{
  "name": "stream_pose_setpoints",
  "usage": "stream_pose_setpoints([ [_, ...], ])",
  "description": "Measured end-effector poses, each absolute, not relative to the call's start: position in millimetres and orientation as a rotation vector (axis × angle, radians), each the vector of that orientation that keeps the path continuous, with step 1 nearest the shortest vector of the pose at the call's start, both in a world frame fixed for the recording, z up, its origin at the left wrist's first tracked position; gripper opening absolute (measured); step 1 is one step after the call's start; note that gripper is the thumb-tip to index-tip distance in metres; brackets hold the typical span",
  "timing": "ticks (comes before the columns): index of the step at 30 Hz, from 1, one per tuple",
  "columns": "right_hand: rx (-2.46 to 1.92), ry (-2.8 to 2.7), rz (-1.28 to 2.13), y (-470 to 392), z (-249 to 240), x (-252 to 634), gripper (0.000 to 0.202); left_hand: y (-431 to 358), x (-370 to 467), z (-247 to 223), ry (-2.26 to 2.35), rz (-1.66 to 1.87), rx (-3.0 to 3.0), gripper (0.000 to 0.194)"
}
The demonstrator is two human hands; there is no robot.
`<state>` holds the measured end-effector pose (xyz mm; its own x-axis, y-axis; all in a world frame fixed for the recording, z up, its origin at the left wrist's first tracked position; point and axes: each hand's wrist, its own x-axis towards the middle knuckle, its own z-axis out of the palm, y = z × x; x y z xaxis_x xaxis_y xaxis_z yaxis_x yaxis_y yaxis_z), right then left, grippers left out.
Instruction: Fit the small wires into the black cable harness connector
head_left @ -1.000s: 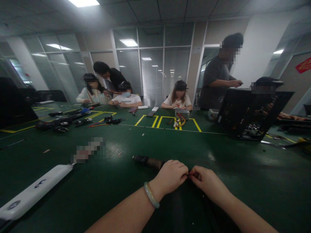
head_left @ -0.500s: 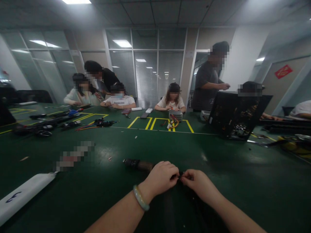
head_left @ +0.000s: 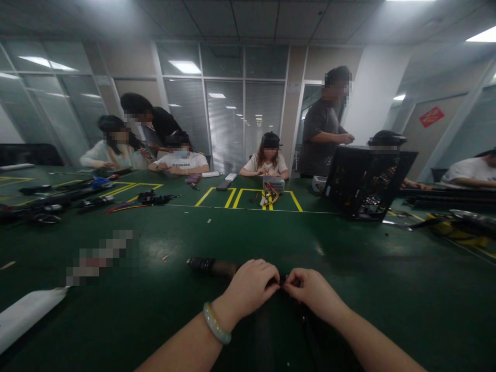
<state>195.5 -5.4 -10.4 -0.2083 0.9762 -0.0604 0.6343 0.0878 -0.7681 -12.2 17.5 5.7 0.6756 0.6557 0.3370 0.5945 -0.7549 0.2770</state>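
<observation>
My left hand (head_left: 253,283), with a pale green bangle (head_left: 216,324) on its wrist, is closed above the green table, its thumb and fingertips pinched together. My right hand (head_left: 312,292) is also closed, pinching right beside the left fingertips. Whatever is between them is small and dark; I cannot make out what it is. A dark electric screwdriver (head_left: 217,267) with a metal tip pointing left lies behind my left hand, which hides its right end. Below my right hand a dark strand, perhaps a cord (head_left: 303,318), runs down into shadow.
A white object with a blurred-out end (head_left: 31,315) lies at left. Cables and black parts (head_left: 143,199) spread beyond it. A power supply (head_left: 273,184) with coloured wires sits across the table, a black computer case (head_left: 364,183) right of it. Several people are on the far side.
The view has turned slightly right, so the surroundings sit further left. Both hands stay close together, with fingertips still pinched and slightly shifted.
</observation>
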Motion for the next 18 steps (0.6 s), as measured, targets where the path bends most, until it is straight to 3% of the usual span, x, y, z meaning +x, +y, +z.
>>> stream_pose_setpoints([
  [18,-1.576,-1.891,0.927,-4.2,-11.5,193.9,0.013,16.3,-11.7,5.9,1.019,0.672,2.724,0.009],
])
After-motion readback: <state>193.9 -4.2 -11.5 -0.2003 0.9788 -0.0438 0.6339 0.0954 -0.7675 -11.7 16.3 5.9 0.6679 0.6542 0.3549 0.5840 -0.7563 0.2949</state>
